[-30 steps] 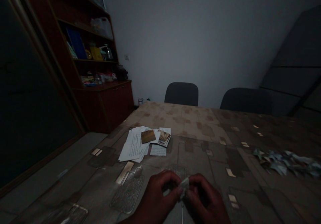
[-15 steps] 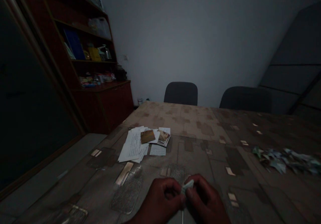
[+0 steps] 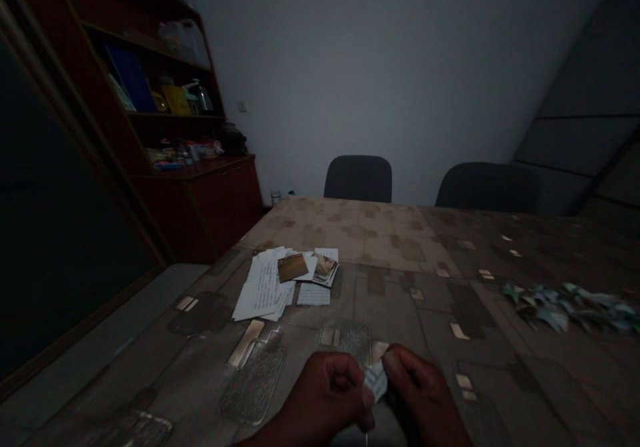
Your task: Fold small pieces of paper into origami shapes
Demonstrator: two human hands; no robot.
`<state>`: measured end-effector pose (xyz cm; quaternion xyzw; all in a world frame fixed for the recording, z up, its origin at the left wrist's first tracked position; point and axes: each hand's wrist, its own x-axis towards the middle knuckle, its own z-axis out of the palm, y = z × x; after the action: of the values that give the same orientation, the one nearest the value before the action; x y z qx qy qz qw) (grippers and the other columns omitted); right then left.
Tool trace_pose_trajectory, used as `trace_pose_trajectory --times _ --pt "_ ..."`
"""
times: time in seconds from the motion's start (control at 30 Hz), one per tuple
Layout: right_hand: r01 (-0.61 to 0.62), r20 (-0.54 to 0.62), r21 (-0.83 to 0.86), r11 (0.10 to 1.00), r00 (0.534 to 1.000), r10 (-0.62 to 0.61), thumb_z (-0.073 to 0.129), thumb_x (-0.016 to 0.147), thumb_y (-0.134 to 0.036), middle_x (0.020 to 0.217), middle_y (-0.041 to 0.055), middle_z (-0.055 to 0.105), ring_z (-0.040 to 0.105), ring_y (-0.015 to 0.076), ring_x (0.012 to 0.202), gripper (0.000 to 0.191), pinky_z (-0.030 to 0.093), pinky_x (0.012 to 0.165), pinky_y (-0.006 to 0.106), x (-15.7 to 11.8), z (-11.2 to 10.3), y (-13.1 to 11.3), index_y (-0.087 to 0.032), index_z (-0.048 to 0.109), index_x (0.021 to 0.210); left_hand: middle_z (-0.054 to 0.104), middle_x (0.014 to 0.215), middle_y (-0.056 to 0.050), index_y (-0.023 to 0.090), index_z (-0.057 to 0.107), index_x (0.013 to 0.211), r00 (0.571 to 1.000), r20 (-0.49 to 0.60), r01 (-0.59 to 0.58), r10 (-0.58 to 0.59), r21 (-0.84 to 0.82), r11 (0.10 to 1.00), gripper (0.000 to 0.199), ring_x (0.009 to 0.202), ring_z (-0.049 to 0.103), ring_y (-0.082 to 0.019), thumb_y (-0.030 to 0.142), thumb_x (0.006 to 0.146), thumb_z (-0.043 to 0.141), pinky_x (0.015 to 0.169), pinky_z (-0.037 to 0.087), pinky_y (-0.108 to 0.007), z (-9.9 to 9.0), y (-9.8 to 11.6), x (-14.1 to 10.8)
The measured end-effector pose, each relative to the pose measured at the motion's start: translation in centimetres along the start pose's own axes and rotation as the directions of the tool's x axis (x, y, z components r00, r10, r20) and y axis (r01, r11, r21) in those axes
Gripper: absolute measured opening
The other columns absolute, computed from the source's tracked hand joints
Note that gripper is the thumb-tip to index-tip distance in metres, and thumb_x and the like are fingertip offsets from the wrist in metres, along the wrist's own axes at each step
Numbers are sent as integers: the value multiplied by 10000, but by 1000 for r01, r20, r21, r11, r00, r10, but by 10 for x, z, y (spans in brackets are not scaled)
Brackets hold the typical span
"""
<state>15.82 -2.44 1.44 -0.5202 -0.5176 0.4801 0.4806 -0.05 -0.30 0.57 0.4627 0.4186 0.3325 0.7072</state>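
Fingers (image 3: 397, 360) of both hands pressed together, pinching a small folded slip of pale blue-green paper (image 3: 375, 380) at the bottom centre of the view, the left hand (image 3: 325, 397) on its lower part and the right hand (image 3: 420, 393) at its upper corner, the slip now lower and more upright than a moment earlier. A thin white strand (image 3: 367, 439) hangs beneath the hands. At 2 o'clock from the hands, on the patterned tablecloth surface (image 3: 400, 313), lies a loose heap of similar folded pieces (image 3: 565, 307); at 11 o'clock, handwritten sheets (image 3: 261, 287) and photo cards (image 3: 325, 269); at 10 o'clock, a clear textured plastic mat (image 3: 253, 383). Two dark chairs (image 3: 358, 179) stand beyond the far edge at 12 o'clock, a dark wood shelf unit (image 3: 170, 133) at 11
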Motion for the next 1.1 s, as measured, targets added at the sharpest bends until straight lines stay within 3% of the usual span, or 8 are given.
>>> trace_pose_trajectory --times 0.1,0.2,0.33,0.43,0.53,0.7,0.9,1.1 --pt "-15 -76 59 998 997 19 510 860 -625 545 -38 445 396 133 540 505 318 520 240 2 -3 -2 -190 525 604 652 478 -20 171 519 624 1000 -6 -1 1 -14 1000 288 416 530 -111 343 597 749 464 351 -203 0 3 0" --pt "8 -125 149 989 992 10 549 855 -599 547 -37 493 432 133 542 435 336 528 237 2 -1 -2 -182 622 756 675 528 -30 167 532 659 997 -54 -60 63 62 996 213 462 554 -116 316 697 680 497 372 -209 0 11 -3" --pt "-35 -60 217 975 997 49 688 751 -588 574 -38 552 472 121 531 408 356 524 225 -3 7 -1 -189 650 829 693 615 -36 154 595 726 970 -123 -157 210 342 926 72 572 606 -147 214 751 626 546 397 -223 0 25 -10" --pt "-12 -45 211 977 999 22 716 736 -565 608 -24 580 517 135 584 383 383 553 225 -5 10 1 -186 664 753 678 610 -34 150 609 710 948 -76 -235 308 480 845 66 578 605 -152 196 751 634 534 387 -222 1 29 -13" --pt "-2 -24 209 978 1000 7 699 767 -544 621 -19 596 546 144 598 359 415 573 232 -4 7 2 -188 656 736 681 628 -36 150 595 763 961 10 -265 276 316 911 156 587 634 -161 292 771 660 541 415 -224 1 25 -12" --pt "-1 55 213 977 998 -11 638 837 -519 635 2 650 607 163 606 334 459 600 250 0 1 1 -190 641 777 686 707 -60 133 583 841 983 76 -163 165 -35 986 375 542 642 -138 507 840 592 493 421 -208 -1 15 -4" --pt "24 57 115 993 998 -31 617 844 -523 637 -13 637 610 168 620 325 460 600 238 -2 0 -4 -202 642 798 666 644 -29 135 580 832 991 53 -118 120 -35 992 444 503 641 -137 508 677 763 481 430 -207 1 12 -4" --pt "23 -56 134 991 998 -15 649 805 -543 647 -10 622 580 172 633 351 428 599 248 -4 8 0 -192 662 823 664 626 -21 132 614 792 988 -18 -153 153 34 988 276 510 619 -125 369 728 741 515 449 -218 2 15 -6"
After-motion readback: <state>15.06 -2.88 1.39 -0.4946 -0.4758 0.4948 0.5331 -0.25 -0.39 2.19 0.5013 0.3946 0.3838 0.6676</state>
